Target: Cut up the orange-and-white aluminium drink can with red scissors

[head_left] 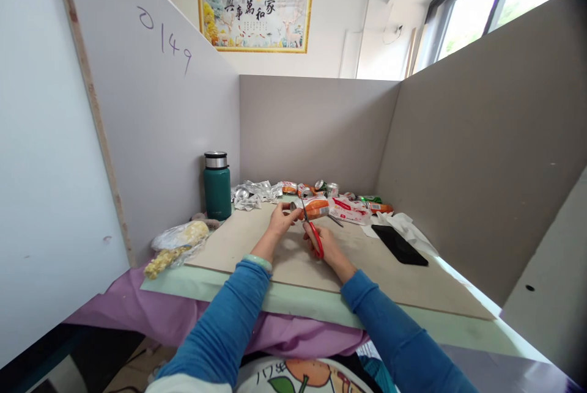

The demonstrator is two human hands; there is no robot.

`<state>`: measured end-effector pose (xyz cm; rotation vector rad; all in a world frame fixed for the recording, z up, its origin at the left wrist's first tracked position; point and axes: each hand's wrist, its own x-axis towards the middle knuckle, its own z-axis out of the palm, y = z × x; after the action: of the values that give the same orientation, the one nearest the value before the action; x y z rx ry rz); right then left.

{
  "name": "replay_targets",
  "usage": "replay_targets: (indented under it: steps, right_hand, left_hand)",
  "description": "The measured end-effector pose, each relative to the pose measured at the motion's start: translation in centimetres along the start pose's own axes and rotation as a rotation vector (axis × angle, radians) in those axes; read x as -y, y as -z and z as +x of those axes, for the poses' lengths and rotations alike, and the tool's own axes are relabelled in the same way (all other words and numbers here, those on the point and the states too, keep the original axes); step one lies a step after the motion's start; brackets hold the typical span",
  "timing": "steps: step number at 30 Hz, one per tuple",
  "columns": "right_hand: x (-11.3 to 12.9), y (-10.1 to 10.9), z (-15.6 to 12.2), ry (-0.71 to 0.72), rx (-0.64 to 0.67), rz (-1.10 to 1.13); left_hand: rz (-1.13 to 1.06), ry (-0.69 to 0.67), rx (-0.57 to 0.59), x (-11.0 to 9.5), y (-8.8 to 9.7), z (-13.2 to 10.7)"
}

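Observation:
My left hand (280, 220) is closed around the near left end of an orange and silver drink can (316, 206), held on its side above the board. In my right hand (323, 243) are scissors with red handles (316, 240), their blades pointing up and away across the can near my left fingers. Whether the blades are inside the metal is too small to tell. Just right of the can lies a thin dark pen-like tool (335, 220), and a red and white packet (349, 210) lies behind it.
Crumpled silver metal pieces (257, 192) and several cans (288, 187) line the back of the beige board (247, 246). A green flask (217, 188) stands at left, near a plastic bag (180, 235). At right are a black phone-like slab (400, 245) and white tissue (408, 228). Grey partitions (316, 130) enclose three sides.

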<state>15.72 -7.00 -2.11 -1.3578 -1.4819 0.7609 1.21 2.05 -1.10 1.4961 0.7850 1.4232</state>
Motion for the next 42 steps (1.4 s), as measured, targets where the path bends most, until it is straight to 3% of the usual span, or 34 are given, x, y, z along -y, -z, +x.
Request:
replay_targets:
  steps: [14,42]
  right_hand:
    - [-0.28,-0.15,0.07,0.001,0.017,0.054]
    - [-0.76,-0.15,0.38,0.123,-0.07,-0.141]
  left_hand:
    - [-0.04,0.015,0.047,-0.65,0.17,-0.37]
    - [-0.004,0.007,0.018,-0.46,0.14,-0.46]
